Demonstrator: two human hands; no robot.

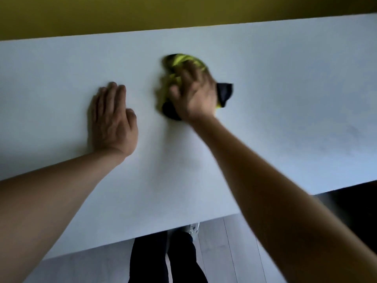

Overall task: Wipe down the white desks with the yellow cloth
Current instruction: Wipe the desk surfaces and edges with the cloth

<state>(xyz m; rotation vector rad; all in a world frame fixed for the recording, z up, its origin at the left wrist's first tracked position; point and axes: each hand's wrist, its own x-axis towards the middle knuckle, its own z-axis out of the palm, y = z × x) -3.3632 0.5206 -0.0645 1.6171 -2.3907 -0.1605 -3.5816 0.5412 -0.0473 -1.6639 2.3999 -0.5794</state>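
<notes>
A white desk [285, 82] fills most of the view. My right hand [195, 94] presses a bunched yellow cloth [181, 61] with dark edges onto the desk near its middle; the hand and cloth are blurred by motion. Yellow fabric shows beyond my fingers, and dark corners stick out at the right and below my thumb. My left hand [112, 121] lies flat on the desk to the left of the cloth, palm down, fingers together, holding nothing.
A yellow wall [142, 13] runs behind the desk's far edge. Below the near edge I see a grey plank floor [224, 252], my dark trouser legs [163, 258] and a shoe. A dark area [357, 205] lies under the desk at the right.
</notes>
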